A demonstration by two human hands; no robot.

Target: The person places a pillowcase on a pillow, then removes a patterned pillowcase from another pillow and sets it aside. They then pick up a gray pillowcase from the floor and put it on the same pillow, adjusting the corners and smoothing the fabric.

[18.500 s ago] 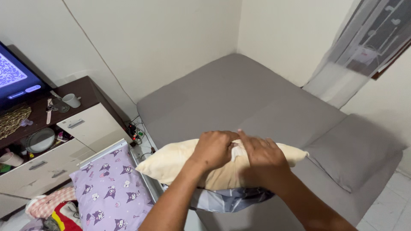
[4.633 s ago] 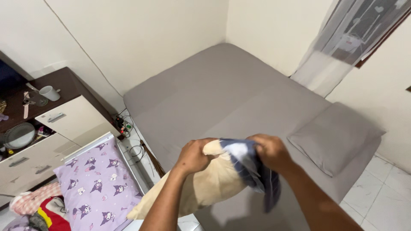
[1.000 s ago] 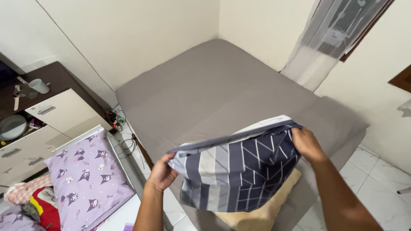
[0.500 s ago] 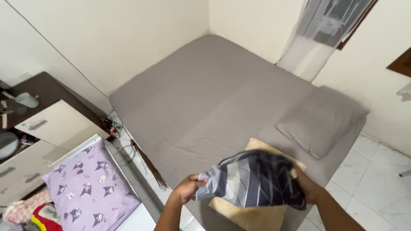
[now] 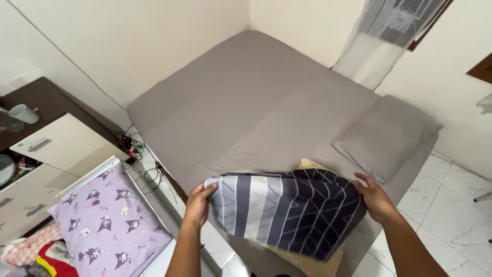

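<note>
Compared with half a second ago, I have the striped pillowcase (image 5: 287,210) spread wider between my hands and lower over the bed (image 5: 246,102), and more of the tan pillow (image 5: 307,259) has slipped inside; only its corners show, one above the cloth and one below it near the bed's foot edge. A second ago the case hung higher and flatter, clear of the mattress. I judge the cover is now most of the way on.

My left hand (image 5: 199,204) is closed on the pale striped corner of the pillowcase, thumb on top, fingers curled under. My right hand (image 5: 376,199) grips the dark patterned edge on the opposite side, fingers wrapped over the cloth. The pillowcase stretches straight between them, just over the bed's near edge. A grey pillow (image 5: 384,136) lies on the bed just beyond my right hand, apart from it.
</note>
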